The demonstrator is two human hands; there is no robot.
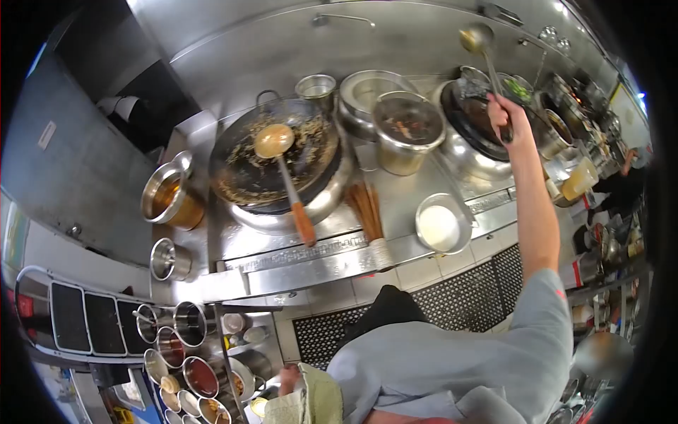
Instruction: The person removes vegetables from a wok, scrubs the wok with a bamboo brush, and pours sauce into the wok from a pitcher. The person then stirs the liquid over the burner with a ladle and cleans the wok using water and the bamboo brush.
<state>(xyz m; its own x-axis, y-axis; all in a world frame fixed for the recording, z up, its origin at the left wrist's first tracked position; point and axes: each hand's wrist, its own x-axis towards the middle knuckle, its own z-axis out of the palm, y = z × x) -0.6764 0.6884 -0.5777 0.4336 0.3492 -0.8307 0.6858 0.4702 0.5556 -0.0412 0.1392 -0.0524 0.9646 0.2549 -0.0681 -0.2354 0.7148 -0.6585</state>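
Observation:
My right hand [510, 119] is closed round the handle of a metal ladle [477, 39], lifted over the right wok [474, 116] with its bowl up near the steel back wall. Low in the view, a green cloth [319, 396] partly covers my left hand [288, 379], close to the metal pots; its fingers are blurred, and I cannot tell whether they grip the cloth. On the left burner sits a big wok [233, 166] with browned bits stuck to its inside. A skimmer [295, 194] with an orange handle rests across it.
Between the woks stands a pot of dark liquid [408, 120]. A bowl of white liquid [439, 225] and a bamboo brush [367, 212] lie at the counter's front. Left are a pot of amber liquid [169, 198] and several sauce pots [201, 374]. A perforated black mat [459, 300] covers the floor.

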